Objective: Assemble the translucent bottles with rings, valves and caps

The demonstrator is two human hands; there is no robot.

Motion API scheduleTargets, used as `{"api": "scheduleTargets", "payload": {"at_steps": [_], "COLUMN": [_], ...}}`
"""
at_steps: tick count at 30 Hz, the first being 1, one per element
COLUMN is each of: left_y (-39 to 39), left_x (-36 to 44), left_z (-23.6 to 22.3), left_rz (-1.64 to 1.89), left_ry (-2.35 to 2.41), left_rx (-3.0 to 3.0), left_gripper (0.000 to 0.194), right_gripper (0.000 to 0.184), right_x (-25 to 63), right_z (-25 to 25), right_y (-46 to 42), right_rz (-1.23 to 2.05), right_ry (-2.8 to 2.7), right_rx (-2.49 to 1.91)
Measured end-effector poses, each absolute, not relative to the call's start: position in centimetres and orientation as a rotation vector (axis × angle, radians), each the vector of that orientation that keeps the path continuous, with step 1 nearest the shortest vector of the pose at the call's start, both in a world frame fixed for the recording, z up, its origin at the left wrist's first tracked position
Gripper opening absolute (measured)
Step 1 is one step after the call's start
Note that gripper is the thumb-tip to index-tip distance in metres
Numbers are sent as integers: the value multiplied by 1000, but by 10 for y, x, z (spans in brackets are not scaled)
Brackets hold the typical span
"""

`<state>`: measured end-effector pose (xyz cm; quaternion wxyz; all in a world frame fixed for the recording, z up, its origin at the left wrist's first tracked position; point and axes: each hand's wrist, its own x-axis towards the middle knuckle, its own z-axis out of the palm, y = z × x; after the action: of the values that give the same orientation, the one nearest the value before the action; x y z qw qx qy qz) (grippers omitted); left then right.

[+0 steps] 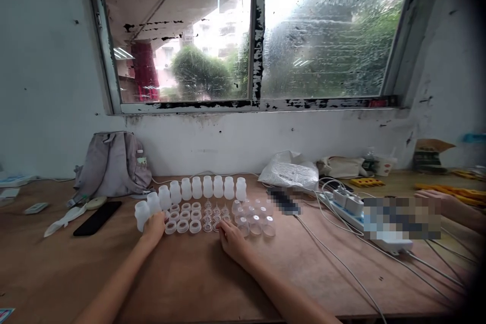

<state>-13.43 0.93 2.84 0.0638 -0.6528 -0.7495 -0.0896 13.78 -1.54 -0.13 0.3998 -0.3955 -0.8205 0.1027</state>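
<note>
A curved row of frosted white baby bottles point(207, 187) stands upright on the table. My left hand point(154, 229) is closed beside the nearest bottle point(142, 215) and the left edge of the white screw rings point(183, 227); whatever its fingers grip is hidden. Right of the rings lie clear bottle nipples point(207, 220) in rows. At their front edge, my right hand point(232, 241) has its fingers pressed together next to a nipple, and I cannot make out what is in them. Clear dome caps point(255, 226) sit just right of that hand.
A grey backpack point(114, 164), a black phone point(97, 218) and a plastic-wrapped package point(290, 171) lie around the parts. White power strips point(391, 241) with trailing cables point(334, 258) occupy the right side. Another person's hand point(433, 200) is at the far right.
</note>
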Motion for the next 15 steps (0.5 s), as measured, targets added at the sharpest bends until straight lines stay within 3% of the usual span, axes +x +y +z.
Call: {"api": "scheduleTargets", "payload": {"at_steps": [7,15], "left_y": [4,-10], "left_x": [-134,-91], "left_z": [19,32], "left_rz": [-409,-758], "left_ry": [-2230,-1870], "left_rx": [-1973,-2111], "left_gripper": [27,31], "right_gripper": [22,21], "right_x": [136,138], "right_z": [-3,-5], "right_y": [-16,-15], "right_rz": [277,190], "right_ry": [-2054,-2110], "right_rx": [-1050,-1175]}}
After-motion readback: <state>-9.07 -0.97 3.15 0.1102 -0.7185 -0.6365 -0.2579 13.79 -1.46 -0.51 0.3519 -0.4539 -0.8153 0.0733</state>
